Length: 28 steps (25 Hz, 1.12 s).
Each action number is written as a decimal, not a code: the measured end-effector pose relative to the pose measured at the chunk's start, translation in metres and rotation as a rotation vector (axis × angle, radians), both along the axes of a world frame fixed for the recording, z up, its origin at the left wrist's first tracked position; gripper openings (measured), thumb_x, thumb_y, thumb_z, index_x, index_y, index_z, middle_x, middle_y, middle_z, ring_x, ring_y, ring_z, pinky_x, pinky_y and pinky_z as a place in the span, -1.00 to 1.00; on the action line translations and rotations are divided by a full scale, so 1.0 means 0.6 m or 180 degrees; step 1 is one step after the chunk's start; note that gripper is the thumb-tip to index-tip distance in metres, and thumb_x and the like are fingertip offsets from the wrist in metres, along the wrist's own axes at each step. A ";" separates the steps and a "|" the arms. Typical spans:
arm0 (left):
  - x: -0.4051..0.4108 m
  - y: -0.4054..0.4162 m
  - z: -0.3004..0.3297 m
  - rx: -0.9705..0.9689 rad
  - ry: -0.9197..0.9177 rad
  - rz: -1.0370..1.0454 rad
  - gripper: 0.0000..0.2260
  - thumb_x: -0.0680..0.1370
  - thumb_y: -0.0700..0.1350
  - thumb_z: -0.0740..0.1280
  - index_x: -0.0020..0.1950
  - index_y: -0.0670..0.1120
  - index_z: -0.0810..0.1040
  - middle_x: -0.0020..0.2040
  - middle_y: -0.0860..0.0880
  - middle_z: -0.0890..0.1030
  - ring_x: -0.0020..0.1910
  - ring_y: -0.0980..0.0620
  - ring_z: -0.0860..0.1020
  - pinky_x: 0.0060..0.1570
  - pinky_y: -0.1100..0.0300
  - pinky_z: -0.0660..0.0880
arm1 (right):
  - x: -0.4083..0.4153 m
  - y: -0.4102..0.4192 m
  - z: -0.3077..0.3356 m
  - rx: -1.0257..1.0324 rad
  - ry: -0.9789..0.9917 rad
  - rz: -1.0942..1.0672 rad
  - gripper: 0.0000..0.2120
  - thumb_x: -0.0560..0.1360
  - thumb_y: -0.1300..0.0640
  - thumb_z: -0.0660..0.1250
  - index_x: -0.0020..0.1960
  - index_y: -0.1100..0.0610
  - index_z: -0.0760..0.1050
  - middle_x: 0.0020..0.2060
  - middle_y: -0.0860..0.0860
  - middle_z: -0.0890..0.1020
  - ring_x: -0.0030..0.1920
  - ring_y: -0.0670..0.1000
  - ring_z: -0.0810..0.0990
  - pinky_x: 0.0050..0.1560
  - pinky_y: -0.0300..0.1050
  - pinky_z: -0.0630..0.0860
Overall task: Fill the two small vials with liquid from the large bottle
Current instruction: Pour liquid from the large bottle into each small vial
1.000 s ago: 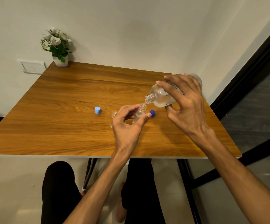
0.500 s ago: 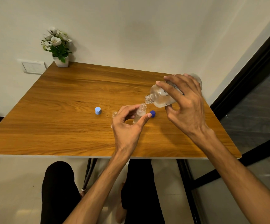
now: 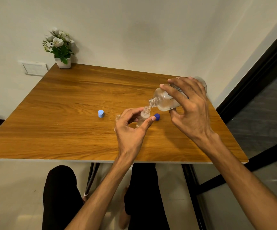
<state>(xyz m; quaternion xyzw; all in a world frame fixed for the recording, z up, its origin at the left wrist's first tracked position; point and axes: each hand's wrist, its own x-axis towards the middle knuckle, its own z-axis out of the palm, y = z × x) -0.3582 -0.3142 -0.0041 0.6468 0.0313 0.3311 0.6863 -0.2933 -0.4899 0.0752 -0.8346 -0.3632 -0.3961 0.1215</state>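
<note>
My right hand [image 3: 190, 112] grips the large clear bottle [image 3: 163, 101], tipped down to the left with its open mouth just above a small clear vial [image 3: 143, 116]. That vial stands on the wooden table [image 3: 68, 127], pinched between thumb and fingers of my left hand [image 3: 131, 130]. It holds some clear liquid. A second small vial [image 3: 117, 117] stands open just left of my left hand, mostly hidden behind the fingers.
A light blue cap [image 3: 100, 113] lies left of the vials and a dark blue cap [image 3: 157, 117] lies right of the held vial. A potted white flower [image 3: 59, 47] stands at the far left corner. The table's near edge is close to my wrists.
Hardly anything has moved. The large bottle stays tipped over the held vial and both hands keep their hold.
</note>
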 end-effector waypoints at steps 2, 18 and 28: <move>0.001 -0.001 0.000 -0.0001 -0.0012 -0.0011 -0.68 0.37 -0.15 0.67 0.07 0.02 0.70 0.01 0.01 0.71 0.01 0.08 0.67 -0.01 0.14 0.60 | -0.001 0.001 -0.001 0.0008 0.0000 -0.0001 -0.33 0.35 0.33 0.51 0.45 0.13 0.57 0.39 0.16 0.61 0.44 0.23 0.52 0.54 0.24 0.32; 0.018 -0.013 -0.023 0.0029 0.0047 -0.0077 -0.62 0.36 -0.20 0.68 0.01 0.15 0.66 -0.03 0.06 0.68 -0.03 0.18 0.62 -0.04 0.29 0.53 | 0.003 -0.011 -0.046 0.0252 0.0258 -0.0050 -0.34 0.34 0.29 0.51 0.44 0.12 0.58 0.38 0.13 0.61 0.44 0.19 0.52 0.53 0.18 0.32; 0.110 -0.058 -0.082 0.0399 0.0742 -0.0219 -0.67 0.34 -0.15 0.69 0.06 -0.07 0.73 0.02 0.00 0.75 0.01 0.11 0.72 0.10 0.15 0.67 | 0.013 -0.029 -0.152 0.1935 0.1414 -0.0420 -0.25 0.28 0.26 0.66 0.45 0.10 0.55 0.31 -0.09 0.62 0.33 -0.11 0.54 0.33 0.00 0.57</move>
